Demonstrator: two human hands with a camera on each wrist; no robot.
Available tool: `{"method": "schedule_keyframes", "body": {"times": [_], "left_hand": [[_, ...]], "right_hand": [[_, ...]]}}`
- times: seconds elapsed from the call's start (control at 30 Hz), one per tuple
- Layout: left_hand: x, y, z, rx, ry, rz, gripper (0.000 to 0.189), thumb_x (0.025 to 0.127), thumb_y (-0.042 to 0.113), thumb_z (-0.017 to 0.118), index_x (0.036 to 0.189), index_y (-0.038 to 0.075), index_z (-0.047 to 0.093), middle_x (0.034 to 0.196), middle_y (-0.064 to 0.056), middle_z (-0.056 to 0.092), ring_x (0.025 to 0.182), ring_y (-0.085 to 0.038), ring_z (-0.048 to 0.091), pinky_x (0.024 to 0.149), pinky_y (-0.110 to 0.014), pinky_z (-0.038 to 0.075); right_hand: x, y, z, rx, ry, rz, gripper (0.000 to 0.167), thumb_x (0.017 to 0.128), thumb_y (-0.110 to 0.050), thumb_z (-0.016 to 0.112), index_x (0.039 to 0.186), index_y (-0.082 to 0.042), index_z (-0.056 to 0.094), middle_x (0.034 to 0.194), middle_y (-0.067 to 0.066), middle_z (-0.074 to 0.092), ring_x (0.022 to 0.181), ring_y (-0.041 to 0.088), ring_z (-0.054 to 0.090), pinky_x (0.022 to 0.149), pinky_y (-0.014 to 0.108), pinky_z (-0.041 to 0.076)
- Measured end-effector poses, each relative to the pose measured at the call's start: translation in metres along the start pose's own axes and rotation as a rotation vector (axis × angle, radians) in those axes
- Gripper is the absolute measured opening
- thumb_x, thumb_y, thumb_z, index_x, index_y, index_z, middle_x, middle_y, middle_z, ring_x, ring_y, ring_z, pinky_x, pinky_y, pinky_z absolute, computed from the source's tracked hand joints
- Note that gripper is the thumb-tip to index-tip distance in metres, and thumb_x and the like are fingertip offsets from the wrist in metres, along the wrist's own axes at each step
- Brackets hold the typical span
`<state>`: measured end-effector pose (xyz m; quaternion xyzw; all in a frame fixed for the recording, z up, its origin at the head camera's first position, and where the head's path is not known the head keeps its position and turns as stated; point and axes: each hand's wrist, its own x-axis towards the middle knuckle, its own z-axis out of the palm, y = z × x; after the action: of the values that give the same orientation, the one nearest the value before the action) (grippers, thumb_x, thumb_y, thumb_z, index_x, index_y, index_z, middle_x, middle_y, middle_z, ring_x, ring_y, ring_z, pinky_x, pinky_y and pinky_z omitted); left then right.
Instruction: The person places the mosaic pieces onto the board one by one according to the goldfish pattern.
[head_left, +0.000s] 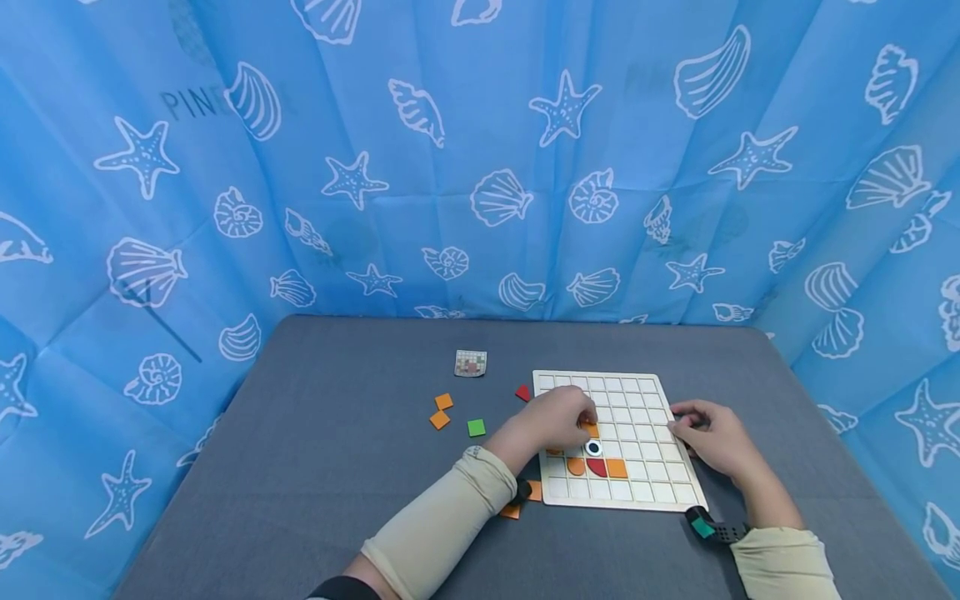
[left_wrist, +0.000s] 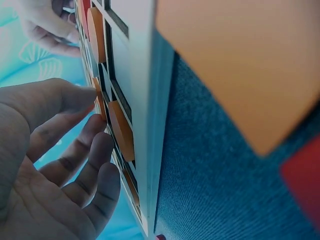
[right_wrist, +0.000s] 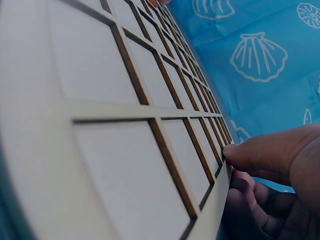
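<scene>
My left hand [head_left: 558, 417] reaches over a white gridded board [head_left: 637, 492], its thumb and index finger pinching a small orange tile [left_wrist: 99, 100] at one of the cells. The other fingers are loosely bent, as the left wrist view shows. Just below the fingertips sits a white-and-black eye piece [head_left: 593, 448]. A rounded orange piece [head_left: 576, 467], a red curved piece [head_left: 597, 467] and an orange square [head_left: 617, 468] lie in a row beneath it. At the board's right edge my right hand [head_left: 716, 437] grips the rim, thumb on top and fingers at the side.
Left of the board lie two orange squares [head_left: 444, 402], a green square [head_left: 476, 427] and a red piece [head_left: 522, 392]. More orange tiles [head_left: 535, 490] are beside my left wrist. A small picture card [head_left: 470, 363] lies farther back on the grey table [head_left: 337, 467], before a blue curtain [head_left: 450, 167].
</scene>
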<state>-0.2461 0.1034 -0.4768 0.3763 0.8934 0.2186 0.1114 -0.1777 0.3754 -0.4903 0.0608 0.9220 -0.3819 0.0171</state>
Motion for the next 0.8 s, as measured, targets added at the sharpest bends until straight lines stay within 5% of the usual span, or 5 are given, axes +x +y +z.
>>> {"method": "schedule_keyframes", "body": {"times": [0.53,0.8], "left_hand": [[-0.01,-0.01,-0.012,-0.036,0.018,0.001,0.024,0.097,0.013,0.072,0.12,0.013,0.079,0.117,0.002,0.073,0.104,-0.008,0.064,0.091,-0.021,0.054],[-0.016,-0.021,-0.021,-0.048,0.058,-0.027,0.023,0.096,0.013,0.073,0.118,0.013,0.079,0.114,0.001,0.072,0.093,-0.008,0.059,0.086,-0.023,0.054]], "right_hand": [[0.0,0.002,-0.001,0.008,-0.005,-0.015,0.041,0.104,-0.013,0.064,0.135,0.012,0.058,0.097,0.012,0.061,0.073,0.014,0.058,0.06,0.029,0.055],[0.0,0.001,0.0,0.0,0.005,-0.017,0.04,0.103,-0.012,0.065,0.134,0.012,0.059,0.097,0.013,0.06,0.073,0.014,0.057,0.059,0.028,0.055]]}}
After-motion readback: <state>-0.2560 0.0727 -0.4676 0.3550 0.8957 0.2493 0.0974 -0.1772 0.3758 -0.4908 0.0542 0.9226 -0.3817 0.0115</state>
